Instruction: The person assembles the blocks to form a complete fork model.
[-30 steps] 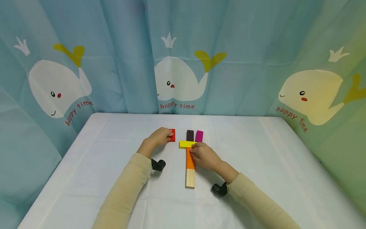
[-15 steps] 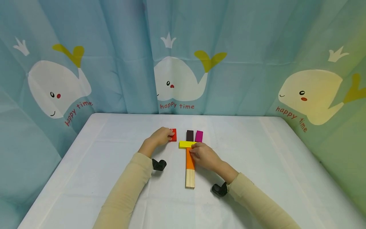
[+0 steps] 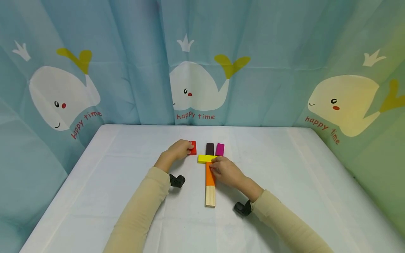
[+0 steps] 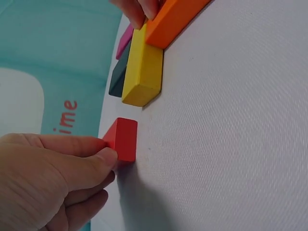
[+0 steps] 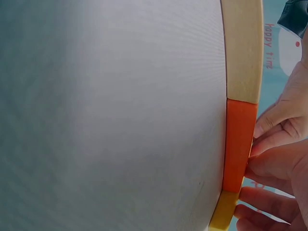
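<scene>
My left hand (image 3: 178, 150) pinches a small red block (image 4: 126, 139) between thumb and fingers, on or close to the white tabletop. The block is left of a dark block (image 3: 210, 149) and apart from it. A yellow block (image 3: 204, 159) lies crosswise in front of the dark block and a magenta block (image 3: 220, 149). From the yellow one an orange block (image 3: 209, 178) runs toward me, followed end to end by a plain wooden block (image 3: 210, 196). My right hand (image 3: 228, 172) rests its fingertips where yellow and orange meet, covering the yellow block's right end.
A white cloth-covered table (image 3: 110, 182) lies under the blocks. Behind it hangs a blue curtain (image 3: 142, 70) printed with whales. A black wrist mount (image 3: 177, 181) shows at the left wrist, and another black mount (image 3: 243, 208) at the right.
My left hand has shifted slightly to the right with the red block, nearer the dark and yellow blocks. The right hand and the other blocks stay in place.
</scene>
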A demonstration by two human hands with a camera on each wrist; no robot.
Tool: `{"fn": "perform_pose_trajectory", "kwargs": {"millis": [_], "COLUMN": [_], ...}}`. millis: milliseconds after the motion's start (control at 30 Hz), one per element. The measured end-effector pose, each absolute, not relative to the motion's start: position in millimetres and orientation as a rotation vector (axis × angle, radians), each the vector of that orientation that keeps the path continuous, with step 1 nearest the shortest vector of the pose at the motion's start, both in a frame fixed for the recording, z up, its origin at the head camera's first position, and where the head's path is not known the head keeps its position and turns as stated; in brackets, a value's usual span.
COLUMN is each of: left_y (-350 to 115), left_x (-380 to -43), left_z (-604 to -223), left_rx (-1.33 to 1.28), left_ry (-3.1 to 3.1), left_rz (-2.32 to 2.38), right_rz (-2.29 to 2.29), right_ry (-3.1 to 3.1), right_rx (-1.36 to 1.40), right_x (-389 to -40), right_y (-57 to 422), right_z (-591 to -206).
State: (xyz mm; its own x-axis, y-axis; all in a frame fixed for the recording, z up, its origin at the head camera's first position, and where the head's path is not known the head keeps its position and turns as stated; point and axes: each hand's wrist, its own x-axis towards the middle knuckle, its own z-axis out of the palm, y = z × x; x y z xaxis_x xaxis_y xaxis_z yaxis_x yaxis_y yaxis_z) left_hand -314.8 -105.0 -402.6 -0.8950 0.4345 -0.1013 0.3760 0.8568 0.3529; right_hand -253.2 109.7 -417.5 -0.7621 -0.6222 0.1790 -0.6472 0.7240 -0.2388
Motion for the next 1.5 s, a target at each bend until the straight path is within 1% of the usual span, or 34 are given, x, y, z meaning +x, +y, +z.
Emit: {"fn": "perform_pose_trajectory", "kwargs": {"millis": [333, 1067, 1500], "left_y": [-101, -96, -93], "left_x": [-315, -317, -314], "left_z": [-401, -404, -403], "left_rx": [0.584, 0.646, 0.607], "left_ry": [2.826, 2.849, 2.860], "left_rz": [0.479, 0.408, 0.375], "right_rz": [0.449, 0.460, 0.465], "right_ry": [-2.832, -2.780, -2.779], "right_rx": [1.042, 1.084, 1.096], "right_x": [-253, -255, -255], "right_y": [110, 111, 112], "right_z": [-418, -420, -420]}}
